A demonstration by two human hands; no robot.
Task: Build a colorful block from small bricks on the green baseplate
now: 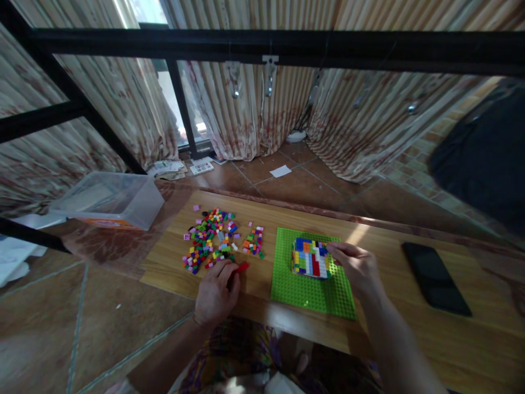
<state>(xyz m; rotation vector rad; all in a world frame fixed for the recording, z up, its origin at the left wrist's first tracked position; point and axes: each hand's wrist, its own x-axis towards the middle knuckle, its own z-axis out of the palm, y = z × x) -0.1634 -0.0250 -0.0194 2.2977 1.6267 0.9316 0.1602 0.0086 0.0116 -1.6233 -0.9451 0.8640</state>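
A square structure of colourful toy bricks (310,258) stands on a green studded baseplate (287,293). At its right edge is my right hand (359,268), thumb and forefinger pinched close to the top corner. Whatever small piece may be between those fingertips is hidden. My left hand (217,293) rests near the front edge of the table, fingers curled, with a long red piece (242,267) sticking out at the thumb and forefinger. Just beyond it lies a loose heap of small bricks (211,232), with a smaller flat group of bricks (253,241) to its right.
The wooden table (389,295) carries a black phone (437,279) on the right. A clear plastic bin (143,202) stands beyond the table's left end. Black metal bars (246,46) cross in front of striped curtains (254,115). A dark rounded shape (488,158) fills the right edge.
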